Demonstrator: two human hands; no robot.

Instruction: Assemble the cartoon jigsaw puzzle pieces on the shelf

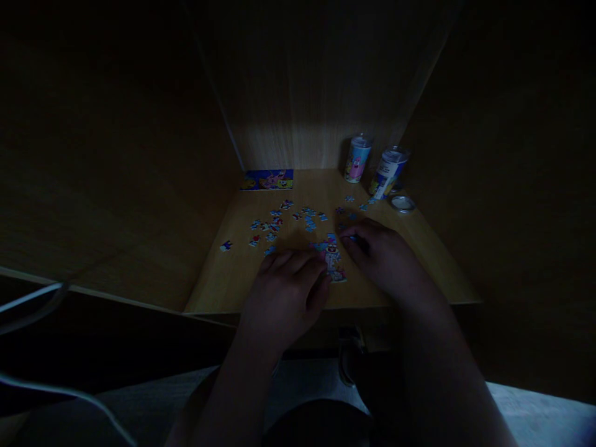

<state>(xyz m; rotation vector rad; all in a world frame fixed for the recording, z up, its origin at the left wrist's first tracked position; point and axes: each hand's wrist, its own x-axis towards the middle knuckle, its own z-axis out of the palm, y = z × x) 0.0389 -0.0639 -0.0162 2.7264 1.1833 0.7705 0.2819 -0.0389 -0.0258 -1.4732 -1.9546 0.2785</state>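
Observation:
A partly joined jigsaw puzzle [332, 261] with cartoon figures lies near the front of the wooden desk. My left hand [284, 292] is curled over its left side, thumb and fingertips touching it and covering part of the picture. Just right of the puzzle, my right hand [382, 254] pinches a small bluish puzzle piece [352, 238], mostly hidden by the fingers. Loose puzzle pieces [274, 223] are scattered beyond my left hand, and bluish ones [310, 220] lie at the middle. Several more pieces [363, 207] are spread beyond my right hand.
At the back right stand two clear-topped cartoon canisters, one [357, 160] behind the other [388, 175]. A round metal lid [403, 203] lies beside them. A blue cartoon picture card [267, 180] is at the back left. Wooden panels [288, 124] enclose the dim desk; a white cable [69, 391] hangs lower left.

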